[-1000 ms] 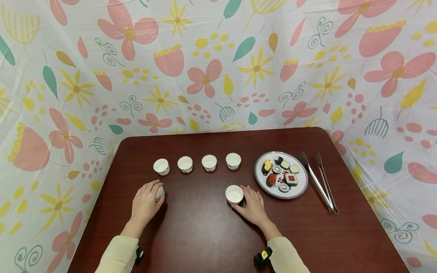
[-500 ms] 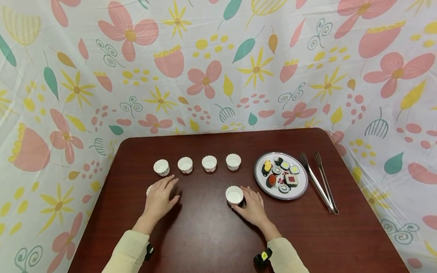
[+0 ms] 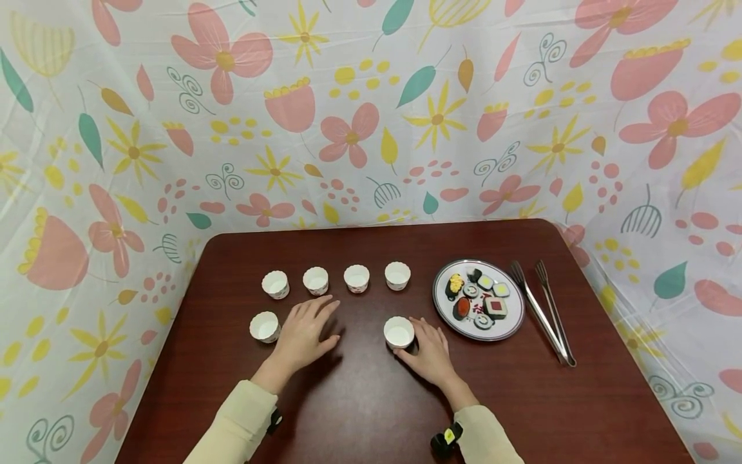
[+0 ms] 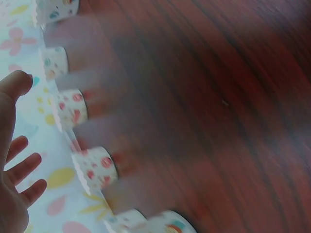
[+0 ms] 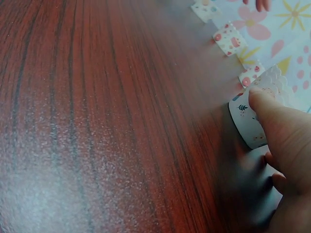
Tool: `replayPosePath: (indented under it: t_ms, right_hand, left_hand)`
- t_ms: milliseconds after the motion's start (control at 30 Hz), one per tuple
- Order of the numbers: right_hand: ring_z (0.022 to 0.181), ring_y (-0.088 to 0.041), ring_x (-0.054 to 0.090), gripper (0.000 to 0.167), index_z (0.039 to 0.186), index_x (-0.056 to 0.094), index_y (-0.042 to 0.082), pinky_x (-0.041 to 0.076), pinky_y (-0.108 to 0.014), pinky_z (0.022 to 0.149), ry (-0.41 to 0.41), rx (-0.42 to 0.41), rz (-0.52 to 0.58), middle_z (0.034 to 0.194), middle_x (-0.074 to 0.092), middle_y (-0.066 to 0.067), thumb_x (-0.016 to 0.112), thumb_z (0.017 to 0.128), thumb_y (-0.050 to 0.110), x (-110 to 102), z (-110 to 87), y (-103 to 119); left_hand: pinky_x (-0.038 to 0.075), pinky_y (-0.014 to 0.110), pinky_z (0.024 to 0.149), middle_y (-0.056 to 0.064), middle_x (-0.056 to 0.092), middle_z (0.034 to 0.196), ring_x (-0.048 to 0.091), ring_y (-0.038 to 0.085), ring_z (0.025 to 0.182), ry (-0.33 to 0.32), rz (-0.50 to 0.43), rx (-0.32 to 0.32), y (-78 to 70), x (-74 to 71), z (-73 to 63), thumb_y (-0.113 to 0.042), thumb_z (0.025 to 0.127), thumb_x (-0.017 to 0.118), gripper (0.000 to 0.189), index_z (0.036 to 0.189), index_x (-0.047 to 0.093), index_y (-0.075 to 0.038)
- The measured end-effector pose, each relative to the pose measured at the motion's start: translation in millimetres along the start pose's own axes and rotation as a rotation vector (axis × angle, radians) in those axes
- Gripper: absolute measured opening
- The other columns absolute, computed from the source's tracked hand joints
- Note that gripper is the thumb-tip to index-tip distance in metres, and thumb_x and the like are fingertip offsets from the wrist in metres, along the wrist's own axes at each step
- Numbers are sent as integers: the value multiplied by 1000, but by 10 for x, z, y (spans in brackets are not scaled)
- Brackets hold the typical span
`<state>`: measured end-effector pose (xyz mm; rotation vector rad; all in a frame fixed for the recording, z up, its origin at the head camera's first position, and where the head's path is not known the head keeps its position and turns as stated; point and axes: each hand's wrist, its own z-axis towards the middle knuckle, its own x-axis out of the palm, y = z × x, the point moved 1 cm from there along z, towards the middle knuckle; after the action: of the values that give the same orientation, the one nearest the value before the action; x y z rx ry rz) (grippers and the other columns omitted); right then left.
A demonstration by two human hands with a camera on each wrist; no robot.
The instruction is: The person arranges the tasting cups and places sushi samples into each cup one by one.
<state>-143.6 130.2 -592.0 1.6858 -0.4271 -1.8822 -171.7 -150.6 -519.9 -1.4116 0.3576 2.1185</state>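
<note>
My right hand [image 3: 430, 354] grips a white paper baking cup [image 3: 399, 332] by its right side, thumb at the near wall. In the right wrist view the thumb presses the patterned wall of this baking cup [image 5: 250, 114]. Fingers spread, my left hand [image 3: 300, 340] hovers in the middle left and holds nothing. Just left of it stands another baking cup [image 3: 265, 327], upright on the table. Behind both hands is a row of several more baking cups [image 3: 356, 278]. The left wrist view shows the left hand [image 4: 12, 199] apart from the patterned cups.
At the right, a round plate [image 3: 442, 316] holds several sushi pieces [image 3: 494, 307]. Metal tongs [image 3: 547, 322] lie beside it, their ends toward the back. The dark wooden table [image 3: 359, 412] meets a flower-printed curtain [image 3: 371, 174] behind and at the sides.
My left hand has let go of the front-left baking cup and moved right, leaving it in full view. The right hand has stayed on its cup.
</note>
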Motion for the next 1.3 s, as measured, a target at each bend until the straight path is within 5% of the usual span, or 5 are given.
replayPosePath:
  t_ms: [500,733,1300]
  right_hand:
    - [127,-35,40,73,130,49,6,21,-62,102,-18,-24,-6,131,50,-15,76,71,38,22,24,-27]
    - [127,-35,40,70,129,50,7,22,-63,101,-6,-29,-14,132,50,-14,76,72,36,11,30,-36]
    - [127,-37,39,66,129,50,5,21,-62,101,12,-5,0,132,49,-15,75,72,28,0,9,-30]
  left_hand:
    - [38,40,95,7,51,129,49,25,117,52,-43,205,-565,190,349,-39,74,71,62,127,52,-13]
    - [42,39,91,5,55,121,52,22,111,21,-40,291,-795,326,425,-40,75,70,56,122,56,-13]
    - [43,29,83,-8,61,91,55,12,87,13,90,321,-1018,559,421,-30,79,68,12,88,66,-22]
